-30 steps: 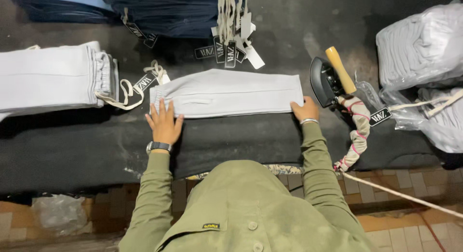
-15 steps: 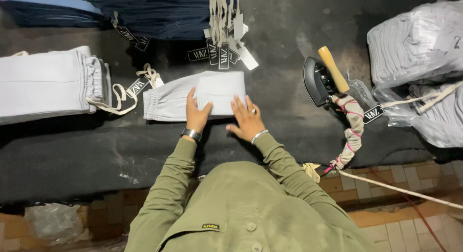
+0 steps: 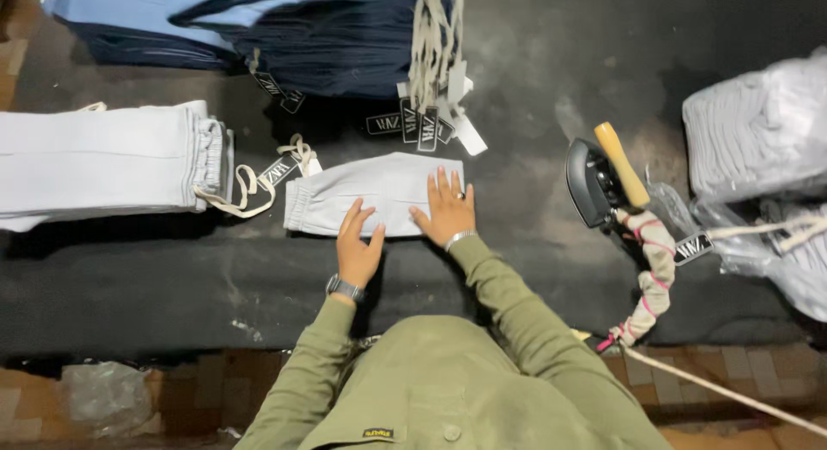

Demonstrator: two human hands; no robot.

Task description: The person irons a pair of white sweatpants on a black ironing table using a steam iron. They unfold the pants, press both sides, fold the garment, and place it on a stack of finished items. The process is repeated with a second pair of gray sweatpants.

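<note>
A folded pale-grey fabric garment – lying on the dark padded table, just right of a pale stack – is pressed flat by the left hand and right hand, both spread open, nothing gripped; smoothing appears underway.

The right hand covers part of the folded pale trousers. The pale stack runs off the left edge. The blue stack is cut off at the top. The wrapped bundles run off the right edge. The small tags are too blurry to make out.
</note>
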